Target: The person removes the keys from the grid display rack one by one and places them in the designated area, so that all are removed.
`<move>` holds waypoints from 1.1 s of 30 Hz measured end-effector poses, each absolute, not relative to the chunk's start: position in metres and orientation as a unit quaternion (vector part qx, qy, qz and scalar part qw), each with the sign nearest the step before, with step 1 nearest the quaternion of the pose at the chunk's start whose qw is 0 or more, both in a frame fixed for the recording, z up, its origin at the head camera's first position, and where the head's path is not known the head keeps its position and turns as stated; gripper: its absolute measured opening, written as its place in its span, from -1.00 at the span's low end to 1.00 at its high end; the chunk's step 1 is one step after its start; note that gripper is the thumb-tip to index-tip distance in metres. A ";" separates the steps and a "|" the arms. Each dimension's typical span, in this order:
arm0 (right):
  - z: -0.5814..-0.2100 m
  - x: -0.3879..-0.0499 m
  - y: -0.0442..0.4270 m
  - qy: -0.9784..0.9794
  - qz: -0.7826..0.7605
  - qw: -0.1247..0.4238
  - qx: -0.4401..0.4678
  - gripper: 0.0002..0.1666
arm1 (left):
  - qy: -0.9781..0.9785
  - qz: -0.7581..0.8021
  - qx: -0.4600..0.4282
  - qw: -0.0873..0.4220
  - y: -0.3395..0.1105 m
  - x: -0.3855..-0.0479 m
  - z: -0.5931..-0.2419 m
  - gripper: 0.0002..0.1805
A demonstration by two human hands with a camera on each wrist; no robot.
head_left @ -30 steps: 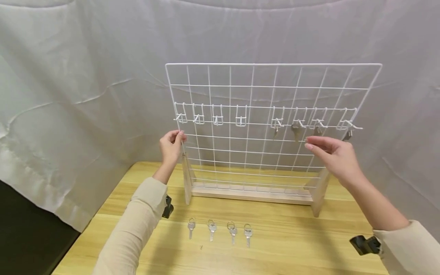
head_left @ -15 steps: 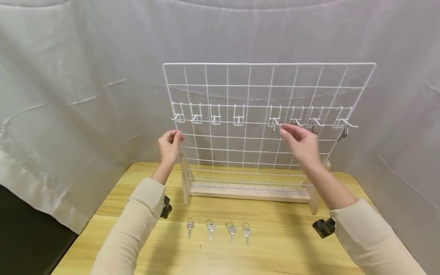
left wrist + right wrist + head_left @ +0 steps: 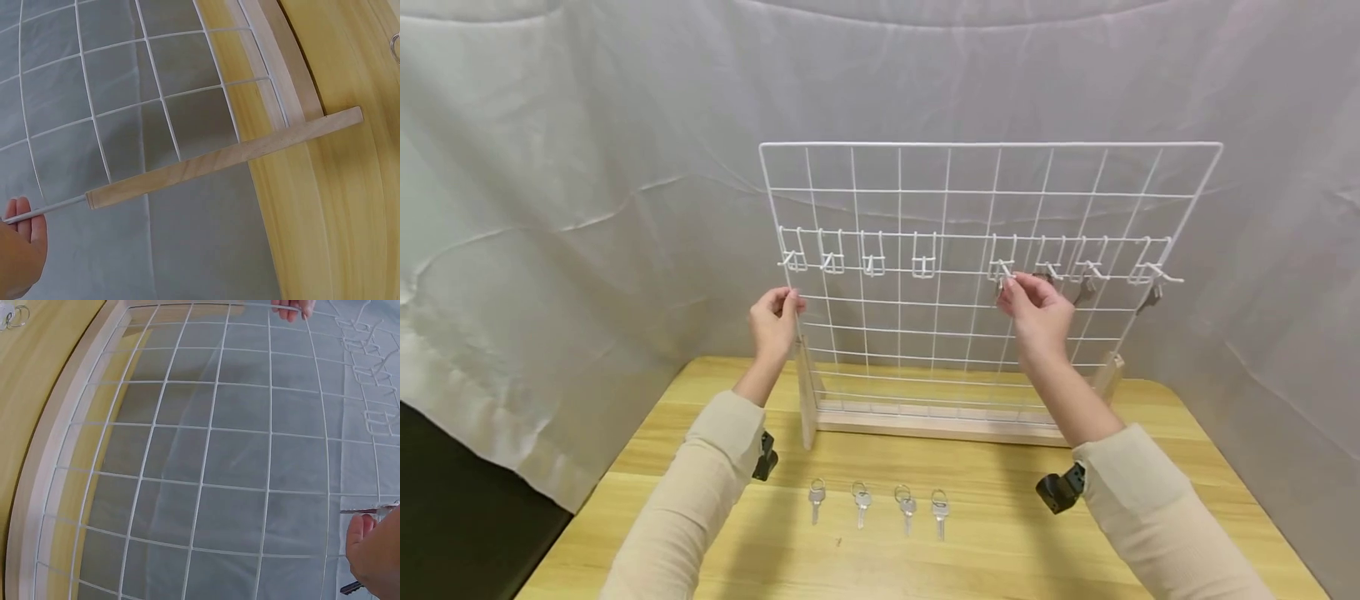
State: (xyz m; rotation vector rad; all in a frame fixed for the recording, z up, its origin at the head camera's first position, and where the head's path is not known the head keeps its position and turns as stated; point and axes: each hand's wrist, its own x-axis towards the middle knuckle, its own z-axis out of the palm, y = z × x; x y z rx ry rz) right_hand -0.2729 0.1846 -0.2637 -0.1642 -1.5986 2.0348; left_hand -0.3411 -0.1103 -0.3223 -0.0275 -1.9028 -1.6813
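Observation:
At the left side of the white wire grid [image 3: 900,302], my left hand [image 3: 771,325] pinches the edge wire; the left wrist view shows fingers of this hand [image 3: 24,247] round it, just beyond the wooden side piece [image 3: 206,164]. My right hand [image 3: 1043,321] is at the fifth hook from the left [image 3: 1002,268], thumb and fingers round a key that is partly hidden. In the right wrist view, the key's thin blade [image 3: 354,512] sticks out above the fingers of this hand [image 3: 378,556]. More keys [image 3: 1151,297] hang from the hooks further right.
Four hooks on the left, such as the leftmost [image 3: 793,261], hold no keys. Several keys with rings, one of them at the left end [image 3: 816,493], lie in a row on the wooden table [image 3: 880,571] before the stand's base [image 3: 940,425]. Grey cloth [image 3: 625,275] hangs behind and beside.
My right hand has moved left along the hooks to the fifth one, and its fingers have come round the key there. My left hand has stayed at the grid's edge.

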 end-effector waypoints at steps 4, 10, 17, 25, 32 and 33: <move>-0.266 -0.276 0.183 -0.575 0.765 0.285 -0.050 -0.86 | -0.710 -0.639 -0.007 0.296 -0.109 -0.342 -0.323 -0.78; -0.267 -0.279 0.175 -0.551 0.778 0.301 -0.030 -0.98 | -0.710 -0.631 -0.008 0.313 -0.112 -0.342 -0.320 -0.79; -0.262 -0.266 0.178 -0.587 0.744 0.317 -0.023 -0.82 | -0.721 -0.621 -0.003 0.306 -0.108 -0.342 -0.323 -0.78; -0.262 -0.257 0.183 -0.627 0.722 0.292 0.003 -0.87 | -0.731 -0.602 0.012 0.321 -0.109 -0.338 -0.326 -0.78; -0.263 -0.251 0.193 -0.615 0.726 0.304 0.046 -0.82 | -0.735 -0.596 0.017 0.322 -0.104 -0.339 -0.324 -0.76; -0.263 -0.250 0.193 -0.615 0.725 0.307 0.049 -0.78 | -0.734 -0.597 0.017 0.324 -0.103 -0.339 -0.324 -0.76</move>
